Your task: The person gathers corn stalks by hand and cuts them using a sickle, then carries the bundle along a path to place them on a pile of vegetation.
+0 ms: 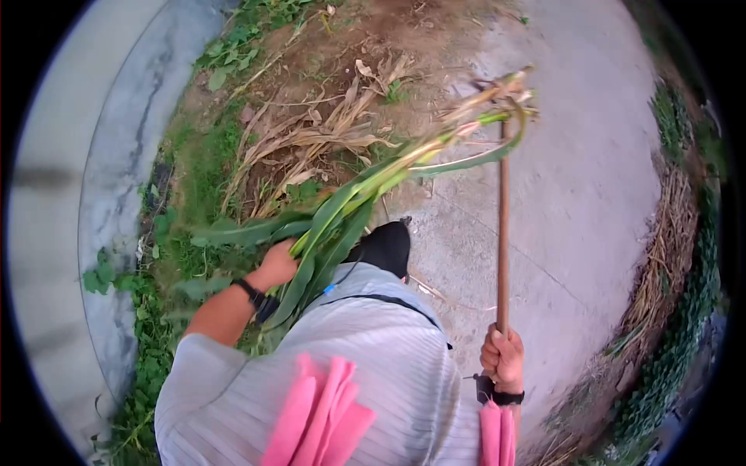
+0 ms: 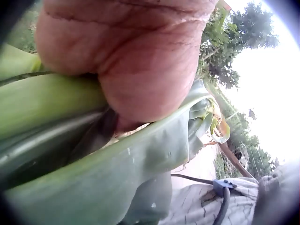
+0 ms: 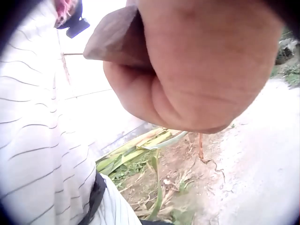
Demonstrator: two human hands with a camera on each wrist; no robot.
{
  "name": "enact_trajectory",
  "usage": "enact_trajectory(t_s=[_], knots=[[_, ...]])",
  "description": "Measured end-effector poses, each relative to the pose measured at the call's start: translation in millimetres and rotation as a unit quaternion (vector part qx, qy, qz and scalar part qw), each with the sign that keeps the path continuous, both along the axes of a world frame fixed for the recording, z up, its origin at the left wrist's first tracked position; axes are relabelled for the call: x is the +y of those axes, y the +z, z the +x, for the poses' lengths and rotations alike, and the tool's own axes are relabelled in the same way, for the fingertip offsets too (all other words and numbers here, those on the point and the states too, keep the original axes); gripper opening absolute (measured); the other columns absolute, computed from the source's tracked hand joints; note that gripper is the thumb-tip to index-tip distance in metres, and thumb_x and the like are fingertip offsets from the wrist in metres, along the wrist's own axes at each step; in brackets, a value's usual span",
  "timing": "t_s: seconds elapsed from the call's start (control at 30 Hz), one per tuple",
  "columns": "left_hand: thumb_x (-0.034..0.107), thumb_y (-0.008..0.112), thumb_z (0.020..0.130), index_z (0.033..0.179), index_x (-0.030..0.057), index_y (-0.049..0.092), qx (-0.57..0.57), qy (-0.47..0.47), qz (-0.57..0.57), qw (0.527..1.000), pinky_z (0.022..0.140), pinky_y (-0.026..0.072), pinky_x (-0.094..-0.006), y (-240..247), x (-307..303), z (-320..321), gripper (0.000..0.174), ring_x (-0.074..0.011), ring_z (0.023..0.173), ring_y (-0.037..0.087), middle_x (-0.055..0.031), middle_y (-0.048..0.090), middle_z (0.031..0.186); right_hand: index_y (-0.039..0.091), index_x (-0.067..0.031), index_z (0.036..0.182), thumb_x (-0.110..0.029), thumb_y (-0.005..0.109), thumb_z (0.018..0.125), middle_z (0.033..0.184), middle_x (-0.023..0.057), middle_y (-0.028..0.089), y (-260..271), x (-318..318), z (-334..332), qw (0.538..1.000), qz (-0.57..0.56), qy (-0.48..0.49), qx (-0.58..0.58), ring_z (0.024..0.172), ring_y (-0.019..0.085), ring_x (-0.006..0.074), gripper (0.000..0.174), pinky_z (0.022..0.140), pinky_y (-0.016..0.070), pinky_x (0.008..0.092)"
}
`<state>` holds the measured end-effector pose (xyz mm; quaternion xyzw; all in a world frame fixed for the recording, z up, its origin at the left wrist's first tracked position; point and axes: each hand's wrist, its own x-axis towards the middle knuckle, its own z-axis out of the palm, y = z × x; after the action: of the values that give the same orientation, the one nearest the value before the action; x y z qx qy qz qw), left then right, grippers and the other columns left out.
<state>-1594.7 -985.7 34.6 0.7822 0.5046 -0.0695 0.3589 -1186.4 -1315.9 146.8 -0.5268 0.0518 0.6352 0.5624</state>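
My left hand (image 1: 278, 265) grips a bundle of green corn stalks (image 1: 388, 172) with long leaves. The bundle slants up to the right in the head view, ending in pale, dry-looking butts. In the left wrist view broad corn leaves (image 2: 136, 164) pass beneath the palm. My right hand (image 1: 503, 359) holds a long wooden handle (image 1: 503, 233) near its lower end, fingers wrapped round it. The handle's end (image 3: 117, 40) pokes out of the fist in the right wrist view. At the far end the stalk butts overlap the handle, and any tool head is hidden there.
Dry corn stalks and leaves (image 1: 326, 140) lie on the soil ahead, with green weeds (image 1: 198, 179) beside them. A concrete kerb (image 1: 116, 194) runs along the left. Concrete path (image 1: 579, 194) extends on the right, bordered by more dry stalks (image 1: 664, 241) and greenery.
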Motion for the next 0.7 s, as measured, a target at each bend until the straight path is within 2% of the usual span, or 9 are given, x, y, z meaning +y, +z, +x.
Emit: enact_trajectory(t_s=[0.2,0.3,0.4,0.43,0.53,0.57,0.63,0.67,0.7], knots=[[0.013,0.068,0.081,0.111,0.0034,0.064,-0.078,-0.06,0.061,0.993,0.083,0.052,-0.0486,-29.3,146.5,229.6,0.032,-0.0437,0.098,0.063,-0.0234,0.067,0.105,0.047,-0.0069,0.093,-0.019,0.06,0.097,0.06,-0.0073,0.031,-5.9,59.1,163.3,0.993,0.044,-0.102,-0.036,0.04,0.024,0.0014,0.018,0.034,0.0172,0.0211],[0.015,0.069,0.081,0.111,0.0045,0.064,-0.09,-0.101,0.094,0.986,0.082,0.0524,-0.0486,-22.3,206.9,344.7,0.032,-0.0439,0.097,0.063,-0.0232,0.067,0.103,0.045,-0.0081,0.09,-0.02,0.061,0.096,0.059,-0.0076,0.031,14.2,90.7,235.9,0.988,0.044,-0.137,-0.054,0.039,0.024,0.0014,0.021,0.033,0.0176,0.0212],[0.017,0.069,0.081,0.11,0.0053,0.065,-0.091,-0.121,0.12,0.981,0.08,0.0523,-0.0487,-9.7,258.7,451.1,0.031,-0.0444,0.096,0.063,-0.0237,0.067,0.1,0.05,-0.0052,0.102,-0.02,0.057,0.098,0.06,-0.0072,0.031,29.9,105.2,301.3,0.98,0.072,-0.169,-0.075,0.04,0.025,0.0011,0.017,0.032,0.0192,0.0213],[0.02,0.068,0.083,0.107,0.0053,0.066,-0.058,-0.132,0.098,0.985,0.078,0.0522,-0.049,1.2,266.4,486.3,0.028,-0.0451,0.094,0.063,-0.0243,0.067,0.098,0.049,-0.0072,0.097,-0.02,0.058,0.096,0.06,-0.008,0.031,39.1,103.9,324.6,0.982,0.026,-0.172,-0.075,0.039,0.026,0.0013,0.015,0.032,0.0194,0.021],[0.021,0.067,0.086,0.113,0.0044,0.065,-0.131,-0.212,0.137,0.959,0.083,0.0506,-0.0503,-3.2,290.5,573.4,0.032,-0.0453,0.1,0.062,-0.0244,0.067,0.104,0.044,-0.011,0.088,-0.018,0.06,0.095,0.06,-0.0083,0.033,68.4,113.6,380.9,0.971,-0.021,-0.224,-0.085,0.041,0.028,0.0021,0.018,0.034,0.0204,0.0212],[0.018,0.066,0.085,0.115,0.0043,0.064,-0.133,-0.212,0.123,0.96,0.084,0.0506,-0.0499,18.4,284.0,610.9,0.032,-0.0458,0.101,0.061,-0.0245,0.066,0.106,0.045,-0.0108,0.089,-0.019,0.061,0.095,0.06,-0.0081,0.034,64.7,109.0,405.0,0.971,-0.001,-0.226,-0.077,0.041,0.028,0.0023,0.019,0.035,0.0209,0.0214],[0.012,0.067,0.084,0.112,0.0035,0.064,-0.164,-0.218,0.112,0.955,0.085,0.0508,-0.049,1.2,290.2,662.2,0.029,-0.0458,0.101,0.061,-0.0247,0.067,0.105,0.047,-0.0109,0.089,-0.022,0.062,0.096,0.06,-0.0075,0.035,55.2,101.7,453.8,0.972,0.027,-0.223,-0.071,0.043,0.029,0.0028,0.02,0.037,0.0218,0.0215],[0.013,0.067,0.083,0.11,0.0034,0.065,-0.167,-0.225,0.114,0.953,0.084,0.0511,-0.0488,-10.1,233.1,633.8,0.028,-0.0453,0.1,0.062,-0.0243,0.067,0.104,0.047,-0.0115,0.088,-0.021,0.061,0.096,0.061,-0.0078,0.035,65.5,44.6,450.9,0.976,0.027,-0.204,-0.07,0.044,0.029,0.0025,0.019,0.037,0.0213,0.0216],[0.013,0.068,0.083,0.11,0.0037,0.065,-0.149,-0.215,0.094,0.96,0.084,0.0513,-0.0487,-11.1,226.7,674.4,0.029,-0.0448,0.1,0.063,-0.0242,0.067,0.105,0.047,-0.012,0.088,-0.02,0.061,0.097,0.062,-0.0081,0.036,57.6,43.0,483.4,0.977,0.028,-0.201,-0.065,0.045,0.029,0.0023,0.018,0.038,0.0207,0.0217]])
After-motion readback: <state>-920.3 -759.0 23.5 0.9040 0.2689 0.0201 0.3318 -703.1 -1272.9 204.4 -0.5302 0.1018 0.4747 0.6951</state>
